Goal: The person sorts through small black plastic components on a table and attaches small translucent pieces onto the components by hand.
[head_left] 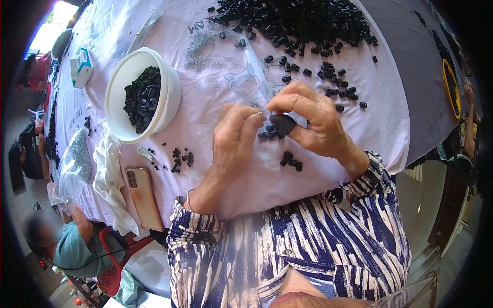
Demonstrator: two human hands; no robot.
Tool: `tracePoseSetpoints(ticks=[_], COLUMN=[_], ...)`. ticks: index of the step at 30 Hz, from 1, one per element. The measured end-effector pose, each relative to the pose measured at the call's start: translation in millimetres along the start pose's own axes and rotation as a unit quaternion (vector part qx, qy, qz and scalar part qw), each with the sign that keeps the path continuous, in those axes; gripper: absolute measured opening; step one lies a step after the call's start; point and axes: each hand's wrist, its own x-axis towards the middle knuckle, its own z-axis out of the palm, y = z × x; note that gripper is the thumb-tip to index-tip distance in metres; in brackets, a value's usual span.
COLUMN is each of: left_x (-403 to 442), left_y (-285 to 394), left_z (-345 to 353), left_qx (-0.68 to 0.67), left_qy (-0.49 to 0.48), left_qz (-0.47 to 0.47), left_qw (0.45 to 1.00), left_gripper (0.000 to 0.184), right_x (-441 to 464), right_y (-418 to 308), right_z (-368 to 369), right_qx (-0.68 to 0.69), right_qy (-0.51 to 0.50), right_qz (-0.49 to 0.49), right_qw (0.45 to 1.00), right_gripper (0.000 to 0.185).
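Shiny piece (262, 112) between left fingertips (253, 120)

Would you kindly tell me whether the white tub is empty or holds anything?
The tub is partly filled: black pieces are heaped inside, with bare white showing beside them.

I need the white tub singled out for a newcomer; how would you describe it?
Start at the pale pink tablecloth, then go up-left in the picture from the person's left hand. The white tub stands there, above the phone. Unlike the blue-and-white box beside it, it is round and holds black pieces.
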Motion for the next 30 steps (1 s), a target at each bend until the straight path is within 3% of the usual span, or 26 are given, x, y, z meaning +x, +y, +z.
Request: tracePoseSetpoints(ticks=[9, 12, 13, 16, 19, 28, 30], left_x=[-1.1, -3.0, -1.6, -0.3, 3.9, 3.7, 2.5], left_y=[3.4, 2.4, 5.5, -5.0, -3.9, 0.0, -1.0], left_z=[-4.4, 4.0, 0.5, -0.2, -0.1, -3.4, -3.3], left_qx=[0.052, -0.09, -0.076, 0.005, 0.083, 0.141, 0.149], left_qy=[-0.042, 0.096, 0.091, 0.055, 0.049, 0.04, 0.035], left_qz=[0.003, -0.057, -0.055, 0.069, 0.159, 0.179, 0.172], left_qw=[0.998, 0.99, 0.991, 0.996, 0.983, 0.973, 0.973], left_gripper=[0.008, 0.008, 0.012, 0.022, 0.03, 0.026, 0.023], right_x=[-3.1, -2.6, -3.1, -5.6, -4.7, -3.7, -5.8], right_y=[-1.3, -2.3, -2.6, -1.7, -2.9, -7.6, -4.8], right_z=[7.1, 4.1, 3.1, 3.4, 4.0, 0.8, 3.0], right_qx=[-0.023, 0.019, 0.041, 0.06, 0.059, 0.127, 0.096], right_qy=[0.026, 0.027, 0.025, 0.007, -0.002, -0.049, -0.043], right_qz=[-0.018, 0.047, 0.078, 0.107, 0.112, 0.171, 0.14], right_qw=[0.999, 0.998, 0.996, 0.992, 0.992, 0.976, 0.985], right_gripper=[0.023, 0.02, 0.019, 0.027, 0.016, 0.021, 0.021])
